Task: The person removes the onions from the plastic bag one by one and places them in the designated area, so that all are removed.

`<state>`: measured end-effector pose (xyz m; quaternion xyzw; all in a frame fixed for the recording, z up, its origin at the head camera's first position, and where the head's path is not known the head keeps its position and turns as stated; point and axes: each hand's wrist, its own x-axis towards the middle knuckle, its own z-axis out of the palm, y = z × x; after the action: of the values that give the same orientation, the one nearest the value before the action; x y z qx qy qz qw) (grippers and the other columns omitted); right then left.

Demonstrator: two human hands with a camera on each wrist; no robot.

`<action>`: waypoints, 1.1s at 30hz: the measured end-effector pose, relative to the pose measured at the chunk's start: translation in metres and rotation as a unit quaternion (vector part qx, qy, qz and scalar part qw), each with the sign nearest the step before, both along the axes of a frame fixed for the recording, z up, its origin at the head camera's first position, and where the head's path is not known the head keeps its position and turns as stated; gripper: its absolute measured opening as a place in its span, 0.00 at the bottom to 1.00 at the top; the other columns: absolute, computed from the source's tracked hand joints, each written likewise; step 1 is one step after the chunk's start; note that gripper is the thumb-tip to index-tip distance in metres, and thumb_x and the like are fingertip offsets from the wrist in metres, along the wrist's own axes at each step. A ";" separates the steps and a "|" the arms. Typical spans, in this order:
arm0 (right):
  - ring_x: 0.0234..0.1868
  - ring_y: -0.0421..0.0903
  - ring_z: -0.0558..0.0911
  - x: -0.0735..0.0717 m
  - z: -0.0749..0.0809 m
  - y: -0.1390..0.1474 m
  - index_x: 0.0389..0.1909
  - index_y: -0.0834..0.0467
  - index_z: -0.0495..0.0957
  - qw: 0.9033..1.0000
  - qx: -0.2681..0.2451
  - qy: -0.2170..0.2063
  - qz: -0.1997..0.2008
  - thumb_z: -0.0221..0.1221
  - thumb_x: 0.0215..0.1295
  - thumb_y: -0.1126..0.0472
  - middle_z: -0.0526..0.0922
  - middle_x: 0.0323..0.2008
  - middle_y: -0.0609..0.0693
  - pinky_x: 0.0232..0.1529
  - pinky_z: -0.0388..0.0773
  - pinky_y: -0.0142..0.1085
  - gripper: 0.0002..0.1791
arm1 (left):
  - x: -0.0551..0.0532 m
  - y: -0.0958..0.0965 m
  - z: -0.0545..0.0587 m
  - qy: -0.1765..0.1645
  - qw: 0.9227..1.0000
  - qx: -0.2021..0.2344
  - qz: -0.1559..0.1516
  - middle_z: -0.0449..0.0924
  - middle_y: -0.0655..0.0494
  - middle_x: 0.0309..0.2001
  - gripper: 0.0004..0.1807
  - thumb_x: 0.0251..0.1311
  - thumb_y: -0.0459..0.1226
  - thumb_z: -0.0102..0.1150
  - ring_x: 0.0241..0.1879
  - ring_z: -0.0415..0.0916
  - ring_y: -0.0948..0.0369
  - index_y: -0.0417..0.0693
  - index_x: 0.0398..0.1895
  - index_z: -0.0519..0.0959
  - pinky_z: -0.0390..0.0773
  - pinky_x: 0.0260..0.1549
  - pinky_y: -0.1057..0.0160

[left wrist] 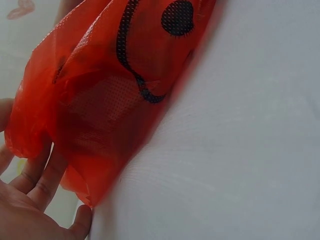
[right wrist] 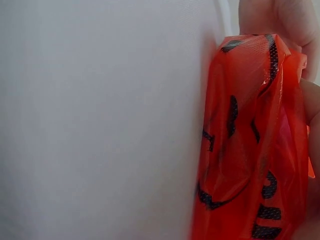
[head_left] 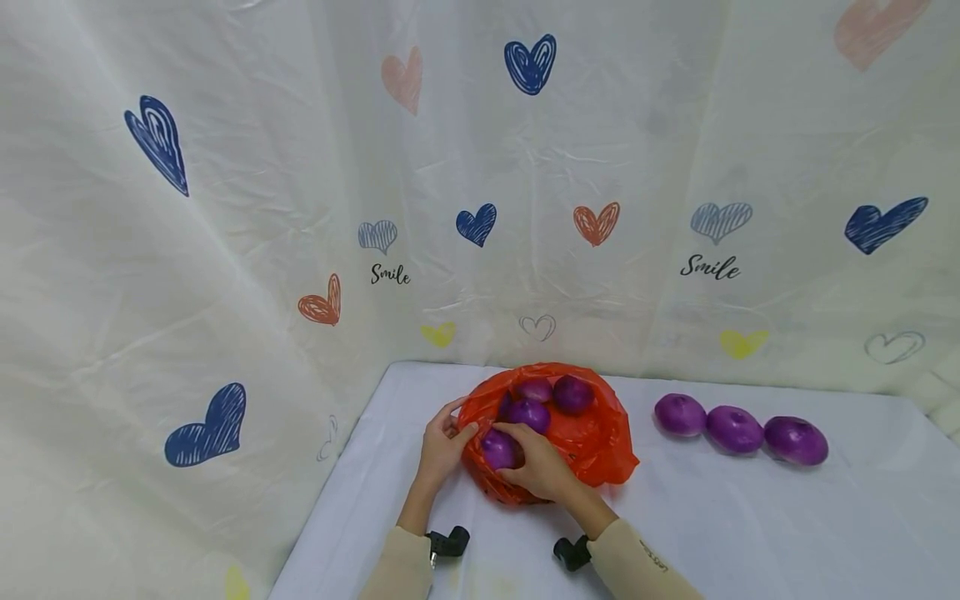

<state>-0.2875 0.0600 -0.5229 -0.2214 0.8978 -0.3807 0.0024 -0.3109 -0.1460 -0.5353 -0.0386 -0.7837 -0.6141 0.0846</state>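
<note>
**Left hand (head_left: 441,450) on red bag (head_left: 609,446), right hand (head_left: 542,468) gripping an onion (head_left: 497,450) inside**

Left side: matte white tabletop (head_left: 360,475), cloth-like cover. Left hand sits at the bag's 9 o'clock. Thumb over the rim, other fingers (left wrist: 47,187) slightly apart against the outer wall, pinching film between. Sound hold, I'd say. Keep it light; plastic this thin probably stretches or tears if yanked.

Gripped onion: at the bag's 8 o'clock, just inside the rim. Round, glossy, purple. Right hand enters from about 5 o'clock, thumb and forefinger bent round the onion; whether the remaining fingers touch it, can't tell from here. Best practice, my call: grip round the widest part, since that slick skin likely slips under a tip-only pinch. Watch for loose film between skin and fingers too; a fold there would drag the whole bag along.

Deeper in, 10 to 1 o'clock: at least three other onions (head_left: 573,394), squat globes crowded together. Leave them undisturbed; round things on slack film probably roll.

Bag: translucent red film, crinkled, fine dotted texture, black print outside. Mouth wide, wall slumped toward 4 o'clock.

Far right, at the bag's 3 o'clock and well apart: three loose onions (head_left: 735,430) lined up close on the tabletop, slightly flattened, purple, shiny.
</note>
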 end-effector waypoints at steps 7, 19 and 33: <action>0.66 0.60 0.77 -0.001 -0.001 -0.001 0.71 0.48 0.70 1.000 0.006 0.000 0.000 0.76 0.56 0.57 0.77 0.66 0.53 0.59 0.77 0.62 0.41 | 0.000 -0.001 0.000 0.004 1.000 -0.003 -0.001 0.73 0.52 0.33 0.26 0.66 0.37 0.66 0.32 0.72 0.60 0.56 0.67 0.77 0.76 0.31 0.70; 0.66 0.59 0.77 -0.002 -0.004 -0.002 0.70 0.47 0.72 1.000 0.001 0.008 -0.012 0.77 0.54 0.56 0.78 0.65 0.52 0.59 0.78 0.61 0.41 | 0.000 0.000 -0.001 -0.002 1.000 0.003 -0.002 0.75 0.51 0.34 0.26 0.66 0.37 0.66 0.33 0.73 0.60 0.56 0.68 0.76 0.77 0.32 0.70; 0.66 0.54 0.77 0.006 0.007 0.015 0.69 0.44 0.72 0.998 -0.038 0.026 -0.037 0.78 0.51 0.54 0.77 0.66 0.48 0.57 0.81 0.57 0.43 | 0.000 -0.001 0.000 -0.004 1.000 0.007 0.000 0.74 0.52 0.34 0.25 0.66 0.36 0.66 0.33 0.72 0.59 0.58 0.67 0.77 0.75 0.32 0.69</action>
<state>-0.2811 0.0752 -0.5160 -0.1978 0.8898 -0.4089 -0.0433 -0.3111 -0.1474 -0.5350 -0.0354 -0.7796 -0.6200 0.0812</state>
